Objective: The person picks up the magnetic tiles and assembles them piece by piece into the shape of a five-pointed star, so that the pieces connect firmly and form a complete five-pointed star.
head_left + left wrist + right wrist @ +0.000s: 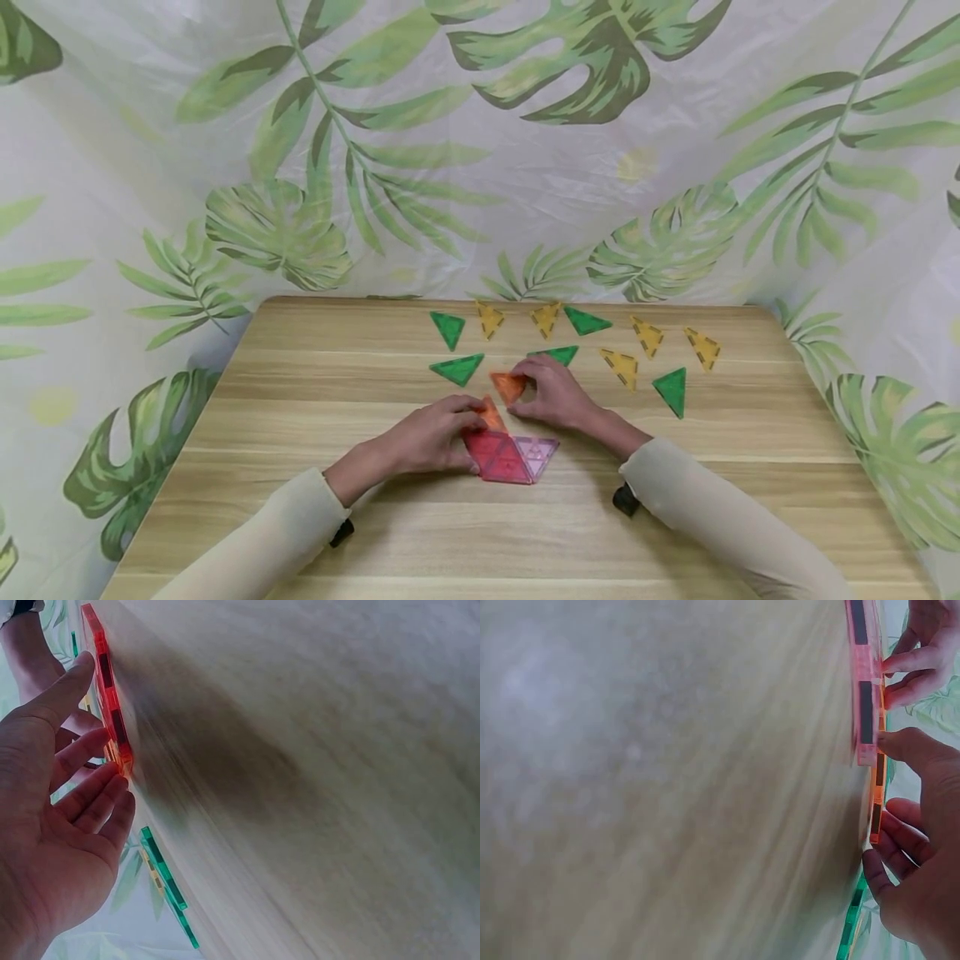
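Flat translucent magnetic tiles lie together on the wooden table (420,542). Red triangular tiles (507,462) join a pale pink triangular tile (537,455) on their right, and one orange triangular tile (492,417) sits against their far edge. My left hand (435,435) rests at the left of this group, thumb by the red edge and loosely bent fingertips touching the orange tile. Just beyond, my right hand (553,392) pinches a second orange triangular tile (506,387) between thumb and fingers. In the right wrist view, the thumb (907,744) overlaps the pink tile (865,712).
Several green triangular tiles (458,369) and yellow triangular tiles (619,367) are scattered over the far half of the table. One green tile (562,354) is partly covered by the right hand. A leaf-patterned cloth (525,183) hangs behind the table's far edge.
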A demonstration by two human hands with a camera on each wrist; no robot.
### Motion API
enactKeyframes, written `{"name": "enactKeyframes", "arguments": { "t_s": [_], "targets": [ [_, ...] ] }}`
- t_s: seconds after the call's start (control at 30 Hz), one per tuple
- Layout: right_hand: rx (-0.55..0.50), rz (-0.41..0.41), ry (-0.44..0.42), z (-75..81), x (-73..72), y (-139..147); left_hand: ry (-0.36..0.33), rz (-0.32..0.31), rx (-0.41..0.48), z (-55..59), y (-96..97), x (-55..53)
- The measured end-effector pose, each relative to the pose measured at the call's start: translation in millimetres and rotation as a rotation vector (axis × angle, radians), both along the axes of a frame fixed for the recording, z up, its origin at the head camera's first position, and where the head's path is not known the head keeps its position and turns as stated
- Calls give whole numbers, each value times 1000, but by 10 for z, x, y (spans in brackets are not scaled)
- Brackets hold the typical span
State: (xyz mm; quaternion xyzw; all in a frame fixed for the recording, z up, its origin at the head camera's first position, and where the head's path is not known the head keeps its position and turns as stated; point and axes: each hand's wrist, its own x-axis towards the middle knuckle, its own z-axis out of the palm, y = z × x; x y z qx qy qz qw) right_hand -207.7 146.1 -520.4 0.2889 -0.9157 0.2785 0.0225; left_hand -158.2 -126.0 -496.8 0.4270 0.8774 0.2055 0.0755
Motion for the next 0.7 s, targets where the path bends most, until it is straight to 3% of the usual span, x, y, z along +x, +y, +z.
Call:
{"name": "enactKeyframes", "arguments": {
  "t_s": [0.37,0.7],
  "targets": [
    [-2,43,-22,36,82,138,-29,21,-45,-4,13,15],
    [9,73,-32,11,216,147,3,18,-35,-5,30,24]
  ]
}}
